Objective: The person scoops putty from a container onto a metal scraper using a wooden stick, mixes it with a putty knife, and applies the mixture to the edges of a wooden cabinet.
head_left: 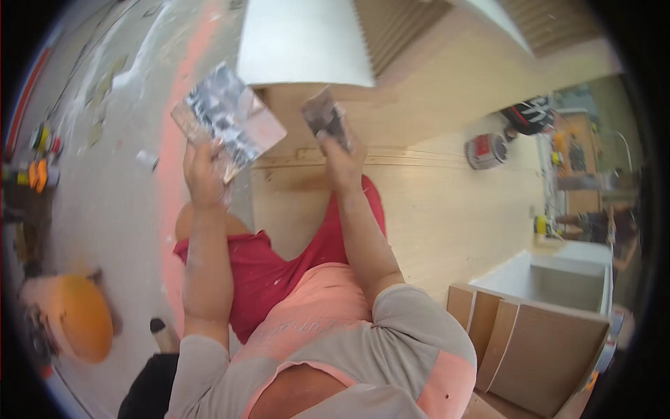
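Observation:
My left hand (204, 174) is closed on the lower corner of a shiny, flat, silvery packet-like piece (234, 115) with grey and pinkish patches. It is held up and tilted over the floor beside the board. To the right of it, my right hand (343, 159) grips a small, dark, flat rectangular piece (321, 112) that points up and leftward. The two pieces are apart, each in its own hand. Below them are my legs in red trousers (279, 269), one knee over the pale wooden board (426, 209).
A white panel (303, 45) with a corrugated part stands ahead. A red-and-grey round item (487, 151) lies on the board near a black-and-red item (530, 115). Cardboard (544, 349) and a white box are at lower right. An orange rounded object (80, 318) sits on the left floor.

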Action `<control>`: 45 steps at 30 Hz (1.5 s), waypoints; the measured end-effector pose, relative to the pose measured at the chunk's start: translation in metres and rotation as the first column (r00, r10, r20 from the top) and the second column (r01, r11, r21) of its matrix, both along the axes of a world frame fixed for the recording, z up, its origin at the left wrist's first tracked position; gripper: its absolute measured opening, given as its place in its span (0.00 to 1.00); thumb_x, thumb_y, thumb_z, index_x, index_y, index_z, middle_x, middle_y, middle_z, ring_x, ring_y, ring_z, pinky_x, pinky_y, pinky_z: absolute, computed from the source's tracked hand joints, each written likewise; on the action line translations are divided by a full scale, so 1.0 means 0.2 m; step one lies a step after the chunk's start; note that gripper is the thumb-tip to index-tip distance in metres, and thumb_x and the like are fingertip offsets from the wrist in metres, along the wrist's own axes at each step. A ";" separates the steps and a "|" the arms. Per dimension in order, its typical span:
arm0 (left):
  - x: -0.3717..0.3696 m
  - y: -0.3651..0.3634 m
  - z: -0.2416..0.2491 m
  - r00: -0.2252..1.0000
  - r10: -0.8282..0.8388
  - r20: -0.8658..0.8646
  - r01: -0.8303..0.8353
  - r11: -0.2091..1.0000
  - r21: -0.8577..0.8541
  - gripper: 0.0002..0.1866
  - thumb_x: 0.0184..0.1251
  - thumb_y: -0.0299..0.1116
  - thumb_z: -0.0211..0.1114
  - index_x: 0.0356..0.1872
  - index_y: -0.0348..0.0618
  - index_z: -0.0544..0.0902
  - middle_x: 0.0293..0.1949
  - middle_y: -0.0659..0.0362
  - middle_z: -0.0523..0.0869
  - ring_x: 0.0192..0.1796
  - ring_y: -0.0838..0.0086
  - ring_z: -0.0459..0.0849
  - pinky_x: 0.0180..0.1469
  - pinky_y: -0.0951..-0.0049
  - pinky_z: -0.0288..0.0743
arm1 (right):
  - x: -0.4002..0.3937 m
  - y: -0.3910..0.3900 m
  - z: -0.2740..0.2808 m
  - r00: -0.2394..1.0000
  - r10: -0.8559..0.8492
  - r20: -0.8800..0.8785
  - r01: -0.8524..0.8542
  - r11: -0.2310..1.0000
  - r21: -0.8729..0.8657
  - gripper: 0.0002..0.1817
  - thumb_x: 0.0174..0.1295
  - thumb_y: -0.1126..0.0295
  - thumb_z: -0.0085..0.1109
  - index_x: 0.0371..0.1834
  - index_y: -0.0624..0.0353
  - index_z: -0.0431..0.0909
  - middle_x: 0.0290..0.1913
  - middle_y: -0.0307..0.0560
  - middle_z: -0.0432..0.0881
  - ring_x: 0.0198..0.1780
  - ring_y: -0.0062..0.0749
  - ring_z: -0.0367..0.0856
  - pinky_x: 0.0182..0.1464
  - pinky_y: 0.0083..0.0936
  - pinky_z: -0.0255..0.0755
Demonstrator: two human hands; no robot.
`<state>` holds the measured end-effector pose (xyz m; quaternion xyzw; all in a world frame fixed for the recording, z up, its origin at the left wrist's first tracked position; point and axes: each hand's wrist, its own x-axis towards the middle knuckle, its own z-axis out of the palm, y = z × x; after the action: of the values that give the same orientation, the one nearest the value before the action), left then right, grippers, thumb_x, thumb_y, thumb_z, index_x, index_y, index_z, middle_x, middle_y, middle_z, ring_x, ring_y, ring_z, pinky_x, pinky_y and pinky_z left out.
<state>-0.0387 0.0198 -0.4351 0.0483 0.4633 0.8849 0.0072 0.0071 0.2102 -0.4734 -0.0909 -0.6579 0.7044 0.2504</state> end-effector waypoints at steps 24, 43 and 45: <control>0.15 0.10 0.08 0.898 0.049 -0.437 -0.265 0.852 -0.451 0.21 0.54 0.23 0.49 0.52 0.34 0.66 0.43 0.56 0.74 0.42 0.76 0.73 0.46 0.75 0.68 | 0.43 0.39 0.57 0.954 0.291 0.077 -0.254 0.640 0.725 0.24 0.43 0.88 0.53 0.46 0.60 0.76 0.45 0.49 0.79 0.50 0.38 0.76 0.50 0.25 0.70; 0.12 0.19 0.06 0.997 -0.069 -0.013 0.070 0.997 0.023 0.22 0.51 0.25 0.50 0.51 0.33 0.65 0.39 0.57 0.73 0.38 0.77 0.73 0.40 0.77 0.68 | 0.21 1.29 0.80 0.817 -0.388 -0.427 0.551 0.308 0.776 0.22 0.47 0.80 0.51 0.48 0.56 0.77 0.44 0.48 0.80 0.47 0.42 0.78 0.51 0.26 0.69; 0.12 0.19 0.03 0.995 -0.095 -0.008 0.095 0.995 0.025 0.22 0.51 0.25 0.50 0.51 0.33 0.65 0.39 0.57 0.73 0.38 0.77 0.73 0.41 0.77 0.68 | 0.21 1.29 0.92 0.745 -0.466 -0.477 0.661 0.420 0.622 0.20 0.49 0.78 0.53 0.48 0.56 0.77 0.43 0.47 0.81 0.44 0.34 0.80 0.48 0.22 0.70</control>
<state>-0.0150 0.0569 -0.4289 0.0735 0.4493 0.8891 0.0469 0.0489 0.4690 -0.2888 -0.1110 -0.7847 0.2381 0.5614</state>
